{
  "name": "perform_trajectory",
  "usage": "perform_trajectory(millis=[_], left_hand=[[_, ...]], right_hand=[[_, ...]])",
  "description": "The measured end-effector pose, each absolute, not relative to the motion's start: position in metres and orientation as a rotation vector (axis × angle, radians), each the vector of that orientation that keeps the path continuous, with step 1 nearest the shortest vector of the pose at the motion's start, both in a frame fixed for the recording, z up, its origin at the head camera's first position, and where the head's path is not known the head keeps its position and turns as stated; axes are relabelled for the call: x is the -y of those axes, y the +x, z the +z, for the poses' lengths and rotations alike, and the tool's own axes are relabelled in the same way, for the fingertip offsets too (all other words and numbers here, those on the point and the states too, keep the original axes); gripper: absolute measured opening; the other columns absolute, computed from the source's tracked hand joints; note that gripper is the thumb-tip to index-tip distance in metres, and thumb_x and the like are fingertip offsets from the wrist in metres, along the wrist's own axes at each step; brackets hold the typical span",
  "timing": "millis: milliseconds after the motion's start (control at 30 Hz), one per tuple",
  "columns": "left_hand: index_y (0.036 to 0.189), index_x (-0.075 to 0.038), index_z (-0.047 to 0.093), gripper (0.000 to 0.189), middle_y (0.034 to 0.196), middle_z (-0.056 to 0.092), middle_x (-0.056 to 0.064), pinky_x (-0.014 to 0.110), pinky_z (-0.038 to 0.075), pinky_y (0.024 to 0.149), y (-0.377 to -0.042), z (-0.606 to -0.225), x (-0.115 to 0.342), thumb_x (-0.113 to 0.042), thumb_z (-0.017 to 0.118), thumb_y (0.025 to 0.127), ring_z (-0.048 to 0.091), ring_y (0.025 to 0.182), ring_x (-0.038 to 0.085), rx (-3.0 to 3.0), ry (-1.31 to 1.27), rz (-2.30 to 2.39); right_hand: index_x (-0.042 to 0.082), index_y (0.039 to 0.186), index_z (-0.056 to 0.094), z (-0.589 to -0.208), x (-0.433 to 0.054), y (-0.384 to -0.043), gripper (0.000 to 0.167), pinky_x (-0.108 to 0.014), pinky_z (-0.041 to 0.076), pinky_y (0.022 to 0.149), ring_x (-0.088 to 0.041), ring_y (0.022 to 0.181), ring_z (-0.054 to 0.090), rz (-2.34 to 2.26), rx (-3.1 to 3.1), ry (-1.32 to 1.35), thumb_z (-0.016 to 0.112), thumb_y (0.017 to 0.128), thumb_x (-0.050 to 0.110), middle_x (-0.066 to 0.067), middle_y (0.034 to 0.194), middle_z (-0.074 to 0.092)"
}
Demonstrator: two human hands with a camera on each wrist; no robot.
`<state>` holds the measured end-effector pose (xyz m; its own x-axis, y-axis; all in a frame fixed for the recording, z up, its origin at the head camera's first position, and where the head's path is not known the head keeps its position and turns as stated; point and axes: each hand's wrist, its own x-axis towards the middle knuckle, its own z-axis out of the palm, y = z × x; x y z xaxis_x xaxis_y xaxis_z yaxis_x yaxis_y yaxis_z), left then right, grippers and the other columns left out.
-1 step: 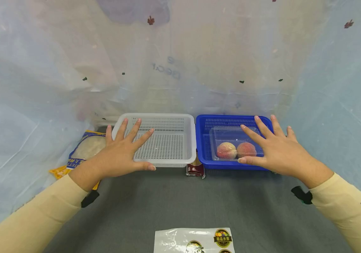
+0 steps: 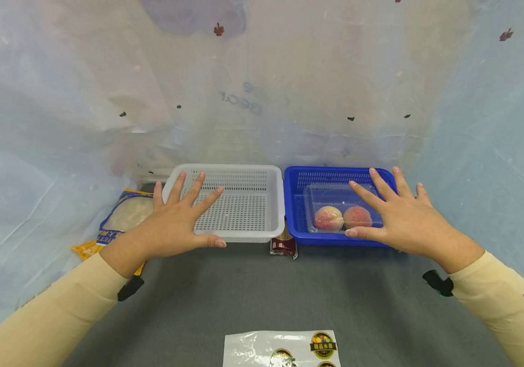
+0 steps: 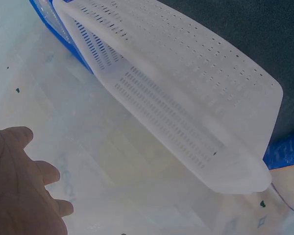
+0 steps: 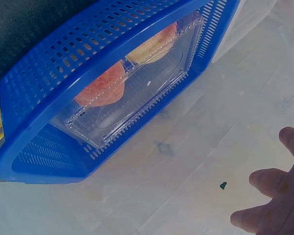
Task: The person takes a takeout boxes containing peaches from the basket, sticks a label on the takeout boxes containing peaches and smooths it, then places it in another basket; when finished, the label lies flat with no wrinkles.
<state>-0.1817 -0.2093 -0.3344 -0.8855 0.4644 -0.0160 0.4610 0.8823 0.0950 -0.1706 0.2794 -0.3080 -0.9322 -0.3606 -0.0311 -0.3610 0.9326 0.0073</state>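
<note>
My left hand (image 2: 172, 224) is held out with its fingers spread, overlapping the left side of a white plastic basket (image 2: 280, 204) in the head view. Nothing is in its grasp. The basket has slotted walls, and its visible floor is bare. On the other side, my right hand (image 2: 404, 221), also spread and holding nothing, overlaps a blue basket (image 2: 291, 224). Inside that lies a clear plastic clamshell box (image 4: 132, 110) with two peaches (image 2: 329, 218) showing through it. Both wrist views show the hands apart from the baskets.
A blue and yellow bag (image 2: 129, 214) lies left of the white basket. Between the baskets, a dark red packet (image 2: 284, 246) sticks out at the front. A sheet of round fruit stickers (image 2: 253, 349) lies at the near edge of the grey table (image 2: 243, 290). Pale sheeting (image 2: 289, 76) hangs behind.
</note>
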Motion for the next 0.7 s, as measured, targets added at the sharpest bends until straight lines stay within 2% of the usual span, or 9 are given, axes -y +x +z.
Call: perform_trajectory(millis=[433,700], left_hand=[[0.177,-0.033,0.009,0.115,0.179,-0.017,0.009,0.078,-0.022,0.111,-0.181,-0.335,0.207,-0.094,0.052,0.089,-0.029,0.158,0.040,-3.004,0.753,0.171],[0.177,-0.032,0.014,0.114,0.181,-0.012,0.009,0.082,-0.010,0.115,-0.178,-0.341,0.200,-0.087,0.063,0.090,-0.019,0.161,0.041,-2.999,0.841,0.299]], right_hand=[[0.033,0.177,0.006,-0.308,-0.295,-0.173,0.106,-0.089,0.003,0.110,-0.056,0.157,-0.017,-0.028,-3.060,-0.525,0.052,0.097,0.086,-0.015,0.181,-0.010],[0.027,0.177,0.008,-0.302,-0.310,-0.178,0.098,-0.090,0.009,0.108,-0.059,0.158,-0.003,-0.224,-3.097,-0.513,0.057,0.105,0.070,-0.018,0.181,-0.001]])
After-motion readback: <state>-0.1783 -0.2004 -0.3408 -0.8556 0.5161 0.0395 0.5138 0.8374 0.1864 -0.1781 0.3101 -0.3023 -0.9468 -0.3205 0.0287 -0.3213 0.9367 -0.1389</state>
